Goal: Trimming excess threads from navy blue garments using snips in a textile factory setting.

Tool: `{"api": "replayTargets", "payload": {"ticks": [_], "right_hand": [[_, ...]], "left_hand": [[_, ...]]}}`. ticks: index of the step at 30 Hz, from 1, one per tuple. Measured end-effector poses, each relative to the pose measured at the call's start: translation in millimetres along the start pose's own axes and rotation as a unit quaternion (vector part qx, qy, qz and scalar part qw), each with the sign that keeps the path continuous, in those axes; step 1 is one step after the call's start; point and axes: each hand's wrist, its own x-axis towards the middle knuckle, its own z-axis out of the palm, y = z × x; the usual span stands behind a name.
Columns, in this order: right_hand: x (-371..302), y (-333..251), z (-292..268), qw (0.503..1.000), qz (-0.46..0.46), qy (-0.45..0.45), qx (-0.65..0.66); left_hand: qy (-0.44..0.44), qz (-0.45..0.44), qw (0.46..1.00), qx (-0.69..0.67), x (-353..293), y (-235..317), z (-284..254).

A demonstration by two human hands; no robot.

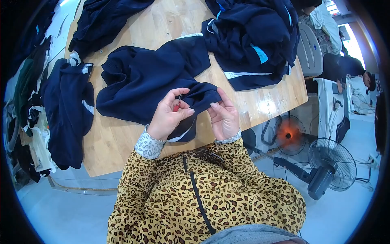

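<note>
A dark navy garment (150, 77) lies spread in front of me on the wooden table (109, 142). One part of it is lifted near the table's front edge, between my hands. My left hand (170, 114) is closed around a small red-handled tool (176, 107) with a thin metal tip; its exact kind is too small to make out. The thumb and forefinger of that hand are beside the raised cloth. My right hand (224, 118) pinches the garment's edge between thumb and fingers, to the right of the tool.
More navy clothing is heaped at the far right (256, 44), far left (105, 24) and left edge (69, 110). Right of the table stand a grey chair (309, 51) and two fans, one dark grey (331, 162), one orange-centred (289, 135). Another person (349, 67) bends at the far right.
</note>
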Motion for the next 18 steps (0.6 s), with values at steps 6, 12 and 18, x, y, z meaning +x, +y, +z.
{"api": "replayTargets", "payload": {"ticks": [6,12,18], "right_hand": [[5,4,-1,0.999,0.032,0.017,0.007],[2,8,0,0.999,-0.011,0.009,-0.048],[-10,10,13,0.983,-0.106,-0.022,-0.145]], "left_hand": [[0.031,0.012,0.999,-0.001,7,-10,1],[0.092,0.185,0.963,0.172,12,-26,0],[0.095,0.232,0.948,0.196,4,-15,18]]}}
